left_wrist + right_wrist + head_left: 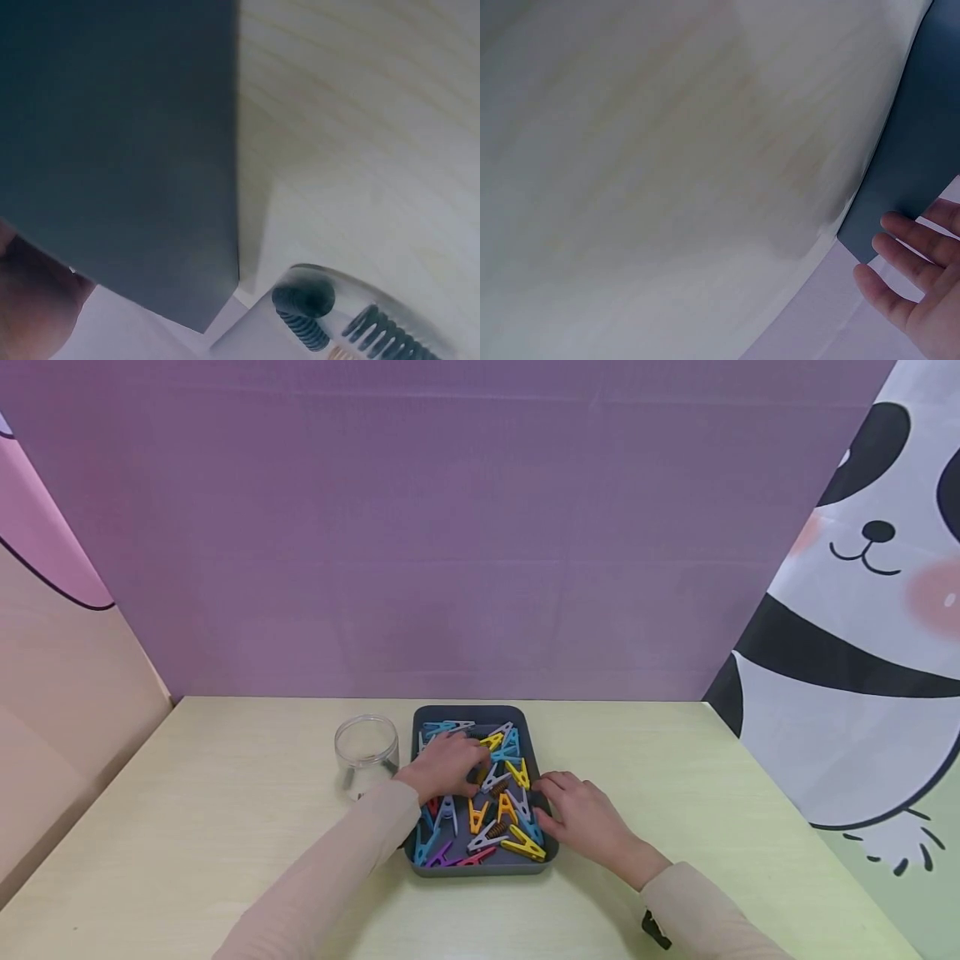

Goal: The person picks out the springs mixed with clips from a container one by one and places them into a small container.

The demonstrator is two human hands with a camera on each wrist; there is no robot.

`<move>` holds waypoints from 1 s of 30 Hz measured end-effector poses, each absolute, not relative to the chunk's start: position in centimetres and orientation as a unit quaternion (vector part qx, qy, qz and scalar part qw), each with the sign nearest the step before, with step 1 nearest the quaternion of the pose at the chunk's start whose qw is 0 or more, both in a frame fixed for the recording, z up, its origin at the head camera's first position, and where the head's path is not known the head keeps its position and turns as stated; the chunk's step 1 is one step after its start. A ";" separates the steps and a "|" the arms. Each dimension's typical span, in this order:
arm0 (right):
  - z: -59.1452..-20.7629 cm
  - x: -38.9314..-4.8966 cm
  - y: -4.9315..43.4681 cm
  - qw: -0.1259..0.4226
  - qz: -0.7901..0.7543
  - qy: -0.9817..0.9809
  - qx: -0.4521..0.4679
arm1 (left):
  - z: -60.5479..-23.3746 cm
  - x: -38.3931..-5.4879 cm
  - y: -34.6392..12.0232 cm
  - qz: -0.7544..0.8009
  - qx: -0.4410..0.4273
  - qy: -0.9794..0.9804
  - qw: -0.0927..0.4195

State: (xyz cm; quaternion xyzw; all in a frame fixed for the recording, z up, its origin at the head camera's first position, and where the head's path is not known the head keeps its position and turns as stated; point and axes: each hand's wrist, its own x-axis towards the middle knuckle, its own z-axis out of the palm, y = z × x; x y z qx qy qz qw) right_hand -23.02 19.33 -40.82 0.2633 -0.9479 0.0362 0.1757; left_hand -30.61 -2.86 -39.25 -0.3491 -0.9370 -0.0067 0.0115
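Observation:
A dark grey tray (480, 870) holds several plastic clothespins, such as a yellow clothespin (525, 843), with brown spiral hair ties (497, 829) among them. Over the tray's left half my left hand (446, 764) reaches down, fingertips bent among the clothespins; a brown coil shows by its thumb, but whether it is pinched is unclear. My right hand (585, 814) rests at the tray's right wall, its fingers (907, 262) loosely extended along the outside. Left of the tray stands a clear jar (366, 739) containing dark spiral hair ties (304, 300).
The pale wooden table (225, 810) extends to both sides of the tray. A purple backdrop (450, 543) rises behind it, and a panda-print sheet (862, 610) hangs at the right. The jar stands close to the left forearm.

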 end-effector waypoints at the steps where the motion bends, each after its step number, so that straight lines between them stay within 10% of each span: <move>1: -40.8 -23.0 19.3 0.176 0.036 -0.948 0.263 | -39.2 -30.6 -2.9 -0.008 -0.351 -0.936 0.015; 30: -41.1 -23.1 19.5 0.176 0.032 -0.950 0.258 | -35.3 -28.2 -5.8 -0.011 -0.370 -0.923 0.103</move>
